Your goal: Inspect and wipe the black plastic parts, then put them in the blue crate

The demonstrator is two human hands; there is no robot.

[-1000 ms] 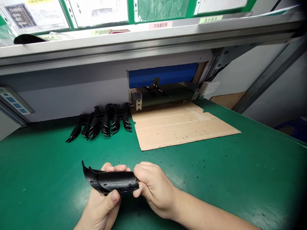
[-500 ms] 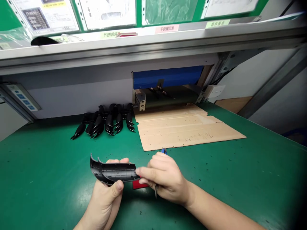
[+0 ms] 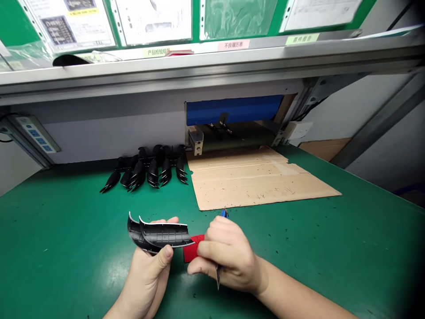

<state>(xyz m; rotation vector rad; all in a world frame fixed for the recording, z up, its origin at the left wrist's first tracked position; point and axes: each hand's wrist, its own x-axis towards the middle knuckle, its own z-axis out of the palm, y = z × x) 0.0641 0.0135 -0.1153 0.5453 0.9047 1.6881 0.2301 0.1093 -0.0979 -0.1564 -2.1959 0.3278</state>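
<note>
My left hand grips a curved black plastic part, thumb on its lower edge and fingers behind it. My right hand is closed around a small tool with a red body, a blue tip sticking out above the knuckles and a thin metal blade pointing down below the palm. The red end of the tool sits right at the part's right end. Both hands hover low over the green table.
A row of several similar black parts lies at the back left of the table. A flat cardboard sheet lies in front of a dark conveyor opening with a blue flap. A shelf with document sleeves runs overhead.
My right hand let go of the part's right end and now holds the red and blue tool against it. My left hand tilted the part a little more upright.
</note>
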